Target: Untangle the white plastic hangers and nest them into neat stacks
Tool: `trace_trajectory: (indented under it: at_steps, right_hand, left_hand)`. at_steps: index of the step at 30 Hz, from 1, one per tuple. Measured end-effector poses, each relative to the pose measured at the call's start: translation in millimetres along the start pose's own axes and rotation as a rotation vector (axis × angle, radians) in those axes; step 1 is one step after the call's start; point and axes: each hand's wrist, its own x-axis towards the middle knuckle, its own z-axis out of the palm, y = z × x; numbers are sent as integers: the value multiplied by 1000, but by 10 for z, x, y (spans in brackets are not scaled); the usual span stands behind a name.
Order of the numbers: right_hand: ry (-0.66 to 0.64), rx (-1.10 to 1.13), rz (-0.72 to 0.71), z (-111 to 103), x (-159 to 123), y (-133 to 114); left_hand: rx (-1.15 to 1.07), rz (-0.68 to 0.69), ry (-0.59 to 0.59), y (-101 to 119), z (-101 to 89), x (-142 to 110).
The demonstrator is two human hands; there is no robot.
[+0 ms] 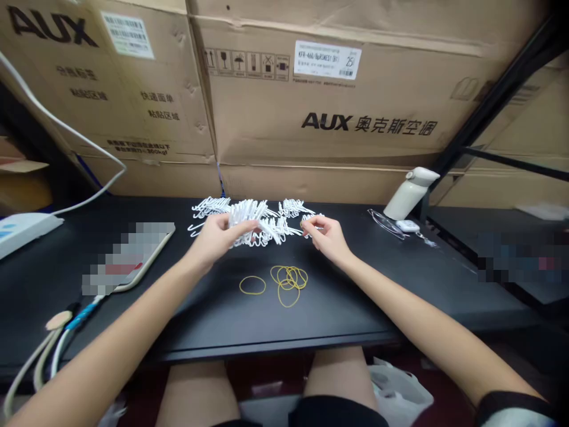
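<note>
My left hand [217, 237] is closed round a bundle of white wire hooks [245, 214], lifted just over the black table. More white hooks [270, 230] lie behind and below that bundle, partly hidden by it. Thumb and fingertips of my right hand [328, 237] are pinched together beside a small group of hooks [311, 220]; whatever is between them is too small to make out. Farther back lie two other groups of hooks, one at the left [211, 206] and one at the right [292, 207]. Several yellow rubber bands [288, 279] lie in front of my hands, with a single rubber band [252, 285] apart from them.
Large cardboard boxes [267, 136] stand along the table's back. A white bottle [409, 194], glasses [386, 224] and a small white case [408, 226] are at the right. A phone-like device [133, 261] with cables and a white power strip [29, 230] occupy the left.
</note>
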Motion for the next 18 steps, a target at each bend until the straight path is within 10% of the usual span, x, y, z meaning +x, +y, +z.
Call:
trace_trajectory:
  at_steps: [8,18]
  right_hand:
    - [-63,101,56,46,-47,-74]
    - [-80,113,58,51,-55,-60]
  left_hand:
    - [135,-260,-50,-264,-651,-399]
    - [427,-170,42,-389,-728,-492]
